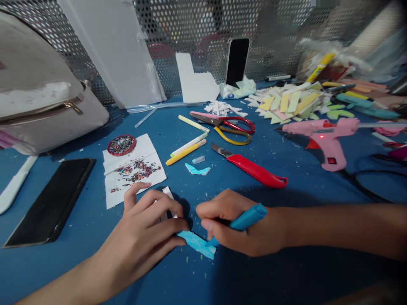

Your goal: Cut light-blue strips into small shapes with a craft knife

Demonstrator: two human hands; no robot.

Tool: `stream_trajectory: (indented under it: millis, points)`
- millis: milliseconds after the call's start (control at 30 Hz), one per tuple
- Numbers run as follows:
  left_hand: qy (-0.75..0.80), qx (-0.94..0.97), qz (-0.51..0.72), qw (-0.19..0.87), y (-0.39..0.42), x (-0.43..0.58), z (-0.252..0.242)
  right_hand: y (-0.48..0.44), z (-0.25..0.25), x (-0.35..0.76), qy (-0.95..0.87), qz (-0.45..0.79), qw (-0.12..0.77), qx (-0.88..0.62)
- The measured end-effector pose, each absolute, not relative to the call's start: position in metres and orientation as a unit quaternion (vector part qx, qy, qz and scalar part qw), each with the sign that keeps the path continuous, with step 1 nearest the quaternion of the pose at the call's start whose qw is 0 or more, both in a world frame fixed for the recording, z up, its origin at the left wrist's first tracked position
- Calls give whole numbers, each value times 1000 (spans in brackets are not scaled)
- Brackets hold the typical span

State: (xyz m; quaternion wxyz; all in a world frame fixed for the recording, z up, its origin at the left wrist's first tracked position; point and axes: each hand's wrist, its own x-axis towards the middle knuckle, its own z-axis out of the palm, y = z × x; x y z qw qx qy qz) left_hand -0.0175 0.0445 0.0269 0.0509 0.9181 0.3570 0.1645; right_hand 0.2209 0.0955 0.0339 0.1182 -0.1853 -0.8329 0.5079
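My left hand (pixel 144 233) presses a paper strip (pixel 197 244) onto the blue table, its fingers bent over it. The strip's near end is streaked light blue. A white part of it, or another white piece, shows beyond the fingers. In a writing grip, my right hand (pixel 235 224) is closed round a blue marker (pixel 249 217). The marker's lower end meets the blue part of the strip. Ahead of the hands lie a small bent blue paper piece (pixel 197 169) and a red-handled cutter knife (pixel 254 169) with its blade out.
Scissors (pixel 232 127) and yellow and white sticks (pixel 187 152) lie mid-table. Beads (pixel 136 171) sit on a white paper at left, near a dark phone (pixel 52 199). A pink glue gun (pixel 327 137) and paper scraps (pixel 289 101) are at right. A bag (pixel 47 97) stands far left.
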Motion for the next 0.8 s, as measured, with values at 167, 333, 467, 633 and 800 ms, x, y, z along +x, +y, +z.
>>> stream_trajectory:
  millis: [167, 333, 467, 633, 800]
  points:
    - [355, 918, 168, 57, 45, -17, 27, 95, 32, 223, -835, 510, 127, -166]
    - [352, 920, 163, 58, 45, -17, 28, 96, 31, 223, -839, 501, 146, -152]
    - [353, 920, 162, 59, 44, -17, 28, 97, 31, 223, -825, 526, 130, -161]
    - [353, 919, 162, 65, 44, -17, 28, 96, 32, 221, -765, 595, 154, -192]
    - [349, 921, 165, 59, 45, -18, 27, 95, 32, 221, -726, 637, 176, -190]
